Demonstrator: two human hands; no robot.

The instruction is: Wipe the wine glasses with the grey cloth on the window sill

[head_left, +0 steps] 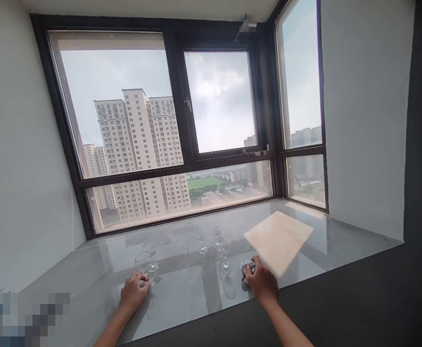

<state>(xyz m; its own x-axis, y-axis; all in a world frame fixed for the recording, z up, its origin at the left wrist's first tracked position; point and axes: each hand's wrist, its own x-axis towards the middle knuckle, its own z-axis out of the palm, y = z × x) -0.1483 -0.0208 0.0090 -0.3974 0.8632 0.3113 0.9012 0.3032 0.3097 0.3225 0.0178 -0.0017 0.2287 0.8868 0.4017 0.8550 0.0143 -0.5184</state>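
Left fingers (137,276) are pinching a wineglass (142,261) — its stem, seemingly, bowl up — while right fingers (257,261) are clutching a cloth (245,265) well rightward.

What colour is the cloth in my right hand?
The cloth looks whitish grey with darker patches, clearest in the head view.

A glossy grey, stone-like window sill (177,300) is bearing transparent stemmed drinking glasses (226,267), several clustering mid-sill, another glass (153,266) standing farther left.

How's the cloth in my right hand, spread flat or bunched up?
Bunched up: the cloth is a small, creased wad gripped in your right hand, not laid out flat.
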